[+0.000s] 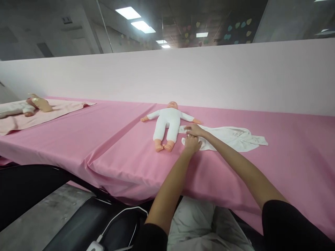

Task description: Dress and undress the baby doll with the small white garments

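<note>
A white baby garment point(232, 137) lies spread on the pink-covered table, its far end stretching out to the right. My left hand point(193, 143) is closed on the garment's near-left part. Just beyond it, my right hand point(195, 130) has its fingers bent on the garment's left end, close against the left hand; the fingertips are partly hidden. To the left of both hands, a baby doll point(169, 120) in a white body suit lies on its back, head toward the wall, arms spread and feet toward me.
On the far left a pink mat point(62, 106) carries another doll point(14, 108) and a yellowish pump bottle point(42, 104). A low white wall point(167, 76) runs behind the table. Below left are a black chair point(28, 188) and a white cable point(117, 213).
</note>
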Demonstrator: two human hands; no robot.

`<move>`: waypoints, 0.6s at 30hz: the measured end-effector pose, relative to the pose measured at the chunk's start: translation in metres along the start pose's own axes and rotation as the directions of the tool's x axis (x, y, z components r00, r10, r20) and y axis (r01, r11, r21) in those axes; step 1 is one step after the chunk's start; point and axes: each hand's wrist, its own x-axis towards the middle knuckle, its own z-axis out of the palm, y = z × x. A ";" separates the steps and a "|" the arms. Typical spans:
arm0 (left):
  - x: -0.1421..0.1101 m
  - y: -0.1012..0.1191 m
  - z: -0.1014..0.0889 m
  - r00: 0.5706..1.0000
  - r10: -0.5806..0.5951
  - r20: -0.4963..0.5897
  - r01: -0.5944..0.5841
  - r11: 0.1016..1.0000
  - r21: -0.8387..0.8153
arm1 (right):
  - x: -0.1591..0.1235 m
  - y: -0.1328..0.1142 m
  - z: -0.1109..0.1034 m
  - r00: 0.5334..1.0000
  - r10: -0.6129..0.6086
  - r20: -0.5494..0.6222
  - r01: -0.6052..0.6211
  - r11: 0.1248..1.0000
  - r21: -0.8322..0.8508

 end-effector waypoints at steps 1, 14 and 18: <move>0.000 0.000 0.000 1.000 0.005 -0.007 -0.005 1.000 0.015 | -0.002 0.012 -0.010 1.000 0.011 -0.018 -0.011 1.000 0.001; -0.002 0.004 -0.006 0.994 -0.052 -0.097 0.055 0.998 0.032 | -0.073 0.137 -0.107 0.723 0.451 -0.524 -0.431 0.886 0.170; 0.010 0.015 -0.017 0.958 0.020 -0.286 -0.013 1.000 0.025 | -0.085 0.114 -0.154 0.760 0.343 -0.552 -0.312 0.938 0.152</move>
